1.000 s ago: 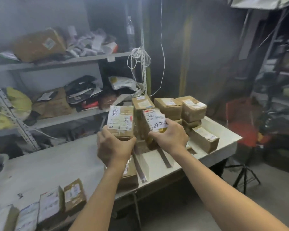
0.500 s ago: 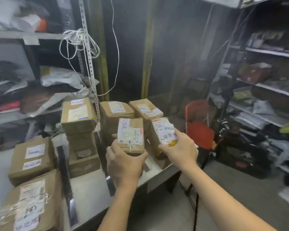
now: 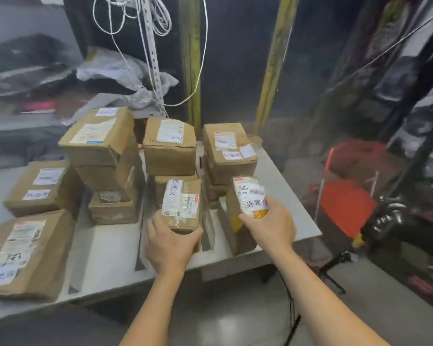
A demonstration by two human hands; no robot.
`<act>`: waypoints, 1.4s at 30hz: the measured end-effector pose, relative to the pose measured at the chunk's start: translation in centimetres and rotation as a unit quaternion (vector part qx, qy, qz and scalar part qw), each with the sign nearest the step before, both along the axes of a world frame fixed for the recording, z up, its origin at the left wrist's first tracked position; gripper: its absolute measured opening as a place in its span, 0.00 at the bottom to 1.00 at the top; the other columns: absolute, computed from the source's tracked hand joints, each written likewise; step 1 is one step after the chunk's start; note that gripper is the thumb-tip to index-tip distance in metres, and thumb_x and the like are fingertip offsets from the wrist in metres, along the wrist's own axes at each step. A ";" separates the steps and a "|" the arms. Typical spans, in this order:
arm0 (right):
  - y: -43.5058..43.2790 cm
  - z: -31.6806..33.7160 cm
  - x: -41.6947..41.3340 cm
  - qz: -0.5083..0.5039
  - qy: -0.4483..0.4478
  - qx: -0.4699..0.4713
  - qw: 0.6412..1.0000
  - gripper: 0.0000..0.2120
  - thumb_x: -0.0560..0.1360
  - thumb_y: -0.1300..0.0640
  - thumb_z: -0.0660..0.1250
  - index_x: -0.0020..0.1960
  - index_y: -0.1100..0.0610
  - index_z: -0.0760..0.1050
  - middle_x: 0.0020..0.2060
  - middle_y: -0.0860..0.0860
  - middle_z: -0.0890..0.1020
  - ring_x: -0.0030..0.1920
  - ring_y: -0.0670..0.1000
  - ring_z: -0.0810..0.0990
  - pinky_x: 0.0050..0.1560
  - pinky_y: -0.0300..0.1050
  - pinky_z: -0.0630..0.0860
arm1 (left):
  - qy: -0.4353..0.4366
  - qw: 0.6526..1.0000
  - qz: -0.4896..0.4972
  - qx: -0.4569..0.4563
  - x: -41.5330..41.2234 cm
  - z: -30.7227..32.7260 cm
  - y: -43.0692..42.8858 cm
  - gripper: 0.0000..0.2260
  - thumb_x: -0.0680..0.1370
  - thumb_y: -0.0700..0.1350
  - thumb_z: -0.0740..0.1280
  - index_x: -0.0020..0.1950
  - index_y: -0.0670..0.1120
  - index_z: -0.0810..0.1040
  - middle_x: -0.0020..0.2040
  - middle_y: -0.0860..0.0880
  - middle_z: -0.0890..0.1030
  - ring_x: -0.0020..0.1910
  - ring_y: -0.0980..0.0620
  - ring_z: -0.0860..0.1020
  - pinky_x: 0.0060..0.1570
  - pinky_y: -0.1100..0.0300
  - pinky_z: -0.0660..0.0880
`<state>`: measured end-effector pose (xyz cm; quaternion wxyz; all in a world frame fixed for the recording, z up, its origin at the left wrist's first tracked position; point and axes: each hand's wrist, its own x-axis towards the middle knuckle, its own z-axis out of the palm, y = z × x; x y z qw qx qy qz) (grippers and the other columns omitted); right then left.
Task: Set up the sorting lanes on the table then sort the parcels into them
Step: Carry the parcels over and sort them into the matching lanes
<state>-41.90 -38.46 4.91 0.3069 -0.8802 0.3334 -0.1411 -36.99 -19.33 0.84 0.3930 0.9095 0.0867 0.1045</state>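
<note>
Grey surface (image 3: 105, 250) stacked with parcels (image 3: 169, 156), metal shelving (image 3: 153, 58) behind, red chair (image 3: 345, 206) beside, left hand (image 3: 169, 245) gripping labelled parcel (image 3: 183, 208), right hand (image 3: 270, 226) gripping yellow-taped parcel (image 3: 250, 196)

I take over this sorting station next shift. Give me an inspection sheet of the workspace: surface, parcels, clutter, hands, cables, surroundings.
Surface: grey table; dark strips lie on it between groups of parcels.
Job's things: stacked parcels in three piles at the back; two larger parcels at the left.
Clutter: crumpled plastic mailers on the shelf behind the table.
Hands: left hand grips a labelled parcel; right hand grips a yellow-taped parcel.
Cables: white cord looped on the shelf upright; black cable trailing to the floor.
Surroundings: red chair right of the table; yellow posts behind; blurred shelving at the far right.
</note>
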 end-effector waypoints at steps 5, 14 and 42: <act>-2.3 -2.4 1.8 0.076 0.018 -0.002 0.997 0.27 0.62 0.38 0.74 0.57 0.45 0.73 0.48 0.46 0.79 0.49 0.50 0.78 0.37 0.43 0.71 | 0.021 0.997 0.066 0.029 -0.8 -2.2 -1.1 0.42 0.57 0.65 0.75 0.65 0.50 0.68 0.57 0.48 0.75 0.56 0.45 0.76 0.51 0.44 0.78; -3.9 -4.0 2.4 0.120 0.061 -0.033 0.990 0.33 0.65 0.39 0.74 0.66 0.49 0.69 0.57 0.48 0.76 0.57 0.52 0.75 0.44 0.47 0.76 | 0.039 0.996 0.056 0.054 0.0 -2.6 -2.2 0.43 0.63 0.62 0.77 0.70 0.49 0.63 0.62 0.47 0.72 0.60 0.46 0.73 0.53 0.47 0.76; 24.2 7.6 8.1 0.554 -0.063 -0.167 0.813 0.32 0.75 0.41 0.68 0.75 0.50 0.66 0.70 0.47 0.71 0.68 0.50 0.72 0.63 0.48 0.75 | 0.082 0.931 0.100 0.342 -4.2 11.0 29.9 0.30 0.77 0.57 0.65 0.76 0.48 0.64 0.73 0.48 0.69 0.71 0.47 0.68 0.68 0.51 0.66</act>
